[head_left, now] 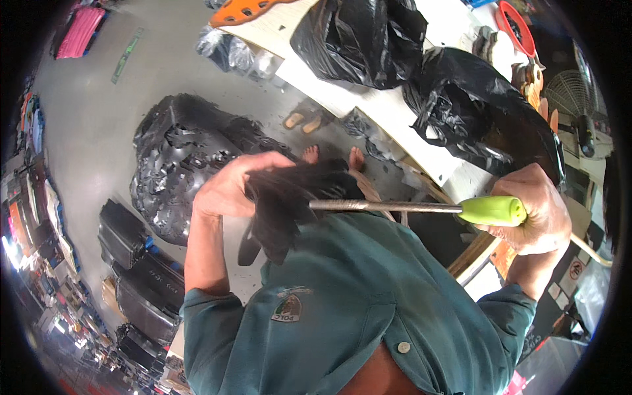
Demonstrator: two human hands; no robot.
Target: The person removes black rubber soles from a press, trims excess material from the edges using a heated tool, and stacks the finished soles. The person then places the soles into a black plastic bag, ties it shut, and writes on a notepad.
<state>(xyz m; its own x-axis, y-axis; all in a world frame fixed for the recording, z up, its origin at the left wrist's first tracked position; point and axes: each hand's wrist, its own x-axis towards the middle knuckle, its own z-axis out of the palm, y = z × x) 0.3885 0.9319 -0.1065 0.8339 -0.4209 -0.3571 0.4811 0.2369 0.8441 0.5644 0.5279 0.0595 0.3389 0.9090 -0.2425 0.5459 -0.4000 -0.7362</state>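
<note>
My left hand [230,184] is closed round the edge of a bundle of thin black pieces [286,204], held in front of my chest. The pieces fan out and hang down, partly blurred; their material is hard to tell. In my right hand [543,210] is a rod tool [395,206] with a lime-green handle and a long, round, rough-looking metal shaft, like a file or sharpening steel. It lies almost level, pointing left, and its tip meets the bundle or passes just in front of it; I cannot tell which.
A large heap of black sheet scraps [178,158] lies on the floor at the left, with stacked black sheets [148,283] nearer me. Black plastic bags [359,39] cover much of the white table [316,85]. A fan [579,105] stands far right; slippers [303,120] lie beyond my feet.
</note>
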